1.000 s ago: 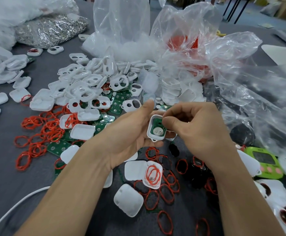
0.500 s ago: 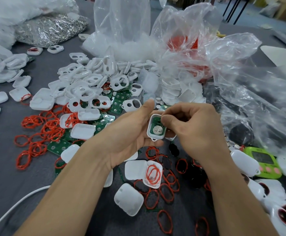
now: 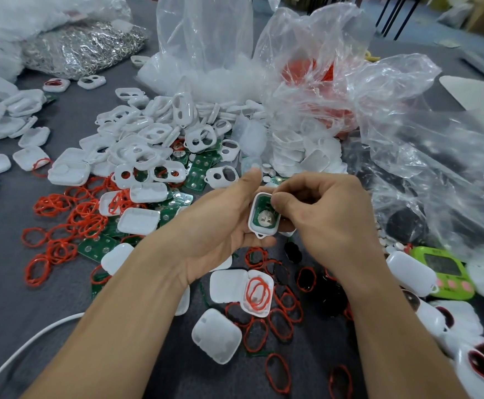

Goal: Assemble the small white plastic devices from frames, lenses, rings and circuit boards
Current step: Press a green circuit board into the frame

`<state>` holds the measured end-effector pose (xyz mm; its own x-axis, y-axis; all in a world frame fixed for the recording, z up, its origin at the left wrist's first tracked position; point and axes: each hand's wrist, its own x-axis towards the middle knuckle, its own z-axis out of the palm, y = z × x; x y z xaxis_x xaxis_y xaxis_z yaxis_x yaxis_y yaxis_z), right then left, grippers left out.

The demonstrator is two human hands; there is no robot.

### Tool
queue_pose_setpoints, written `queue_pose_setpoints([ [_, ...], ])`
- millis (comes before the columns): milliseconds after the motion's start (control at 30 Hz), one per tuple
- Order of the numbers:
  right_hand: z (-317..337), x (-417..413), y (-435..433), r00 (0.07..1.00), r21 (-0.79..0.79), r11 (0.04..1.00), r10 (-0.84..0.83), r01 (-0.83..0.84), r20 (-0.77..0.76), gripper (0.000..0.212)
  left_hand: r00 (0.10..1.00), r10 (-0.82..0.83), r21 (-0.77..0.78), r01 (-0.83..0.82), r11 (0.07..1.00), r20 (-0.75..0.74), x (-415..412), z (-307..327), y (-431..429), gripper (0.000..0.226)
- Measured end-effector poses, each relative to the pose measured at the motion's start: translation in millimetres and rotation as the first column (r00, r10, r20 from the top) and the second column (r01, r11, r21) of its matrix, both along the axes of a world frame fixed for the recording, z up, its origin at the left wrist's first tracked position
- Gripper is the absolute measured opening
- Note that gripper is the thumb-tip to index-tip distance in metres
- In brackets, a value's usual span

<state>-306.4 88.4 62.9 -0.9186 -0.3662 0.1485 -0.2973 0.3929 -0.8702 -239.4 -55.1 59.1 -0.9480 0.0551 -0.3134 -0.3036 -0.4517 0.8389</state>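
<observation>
Crumpled clear plastic bags (image 3: 393,125) crowd the grey table's (image 3: 10,283) far edge, with a heap of white plastic frames (image 3: 148,139) mid-table. Toward the near edge, the left hand (image 3: 220,226) cradles a small white plastic shell with a green circuit board (image 3: 264,218) on curled fingers, while the right hand (image 3: 330,214) pinches its upper end.

1 half-built device (image 3: 264,218); 1 green timer (image 3: 443,272), 4 o'clock; frames (image 3: 148,133) approx. dozens, 11 o'clock; red rings (image 3: 85,214) dozens, 9 o'clock.

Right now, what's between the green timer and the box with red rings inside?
Head view: black discs, loose red rings, a closed white case; the right forearm crosses above.
</observation>
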Motion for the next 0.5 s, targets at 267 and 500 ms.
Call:
queue_pose_setpoints([
  [267,-1.2,-0.6,-0.2,0.999,0.002,0.999,-0.038,0.038,0.017,0.016,1.000,0.013,-0.017,-0.013,1.000,0.011,0.1,-0.4,0.6,0.057],
  [500,-0.7,0.9,0.1,1.000,0.017,1.000,-0.023,0.023,-0.002,0.012,0.999,0.021,-0.010,-0.021,1.000,0.024,-0.4,-0.1,0.5,0.055],
])
